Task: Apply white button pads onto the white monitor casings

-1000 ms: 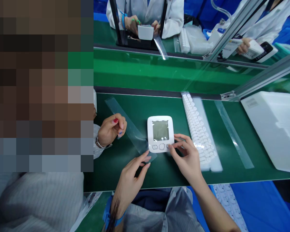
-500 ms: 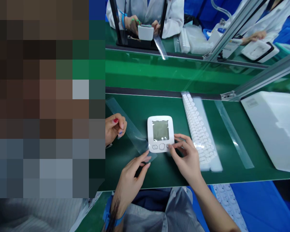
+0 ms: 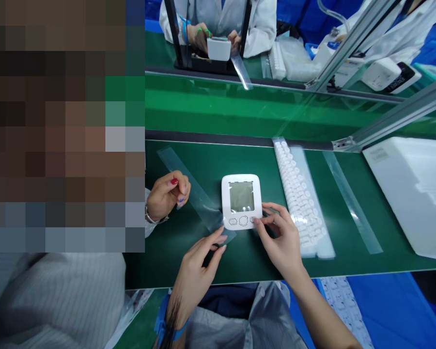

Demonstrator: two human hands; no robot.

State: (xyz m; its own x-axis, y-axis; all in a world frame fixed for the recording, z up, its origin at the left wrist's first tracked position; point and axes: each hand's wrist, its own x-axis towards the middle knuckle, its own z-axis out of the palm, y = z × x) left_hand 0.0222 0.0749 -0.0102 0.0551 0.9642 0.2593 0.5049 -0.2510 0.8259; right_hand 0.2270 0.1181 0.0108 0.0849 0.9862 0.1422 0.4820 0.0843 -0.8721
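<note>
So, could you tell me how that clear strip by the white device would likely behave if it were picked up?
The clear strip looks thin and see-through, so it would probably flop and weigh almost nothing. It lies flat on the green mat, so lifting an edge may be fiddly. Its glossy surface suggests it could slip or cling.

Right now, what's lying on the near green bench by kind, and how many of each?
White display device: 1
Clear film strips: 2
Strip of small white caps: 1
White foam tray: 1
Total: 5
</note>
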